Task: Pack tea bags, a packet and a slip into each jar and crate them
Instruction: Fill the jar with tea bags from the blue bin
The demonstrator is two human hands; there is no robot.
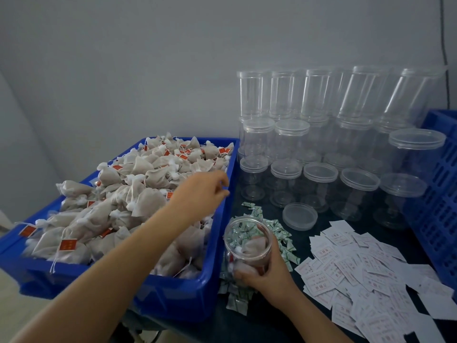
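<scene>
The right hand (pixel 262 271) wraps around the lower wall of an open clear jar (pixel 248 246), fingers curled on its near side and thumb on the far side, holding it tilted with the mouth toward the camera. The jar sits just right of the blue tub (pixel 217 243), close to the tub's right wall, and a few tea bags show inside it. The left hand (pixel 202 194) reaches out over the tub's right half, above the heaped tea bags (pixel 128 189); its fingers are loosely bent with the tips drawn near each other just at the tub's right rim, and motion blur hides whether anything is pinched between them.

The tea bags are beige pouches with white string and small red tags; the print on the tags is too small to read. Green-and-white packets (pixel 279 233) lie scattered right of the tub, around and beneath the jar; their lettering is illegible. White slips (pixel 351 271) with red printed characters spread further right of the tub, well past the jar; the characters cannot be made out.

A loose clear lid (pixel 300 216) lies beyond the jar, right of the tub, between the packets and the stacked empty lidded jars (pixel 321 134), which fill the room from the tub's far right corner along the wall. A blue slotted crate (pixel 435 199) stands at the far right, opposite the tub. The bare dark table (pixel 272 325) shows only in a narrow strip between the tub's right wall and the slips.
</scene>
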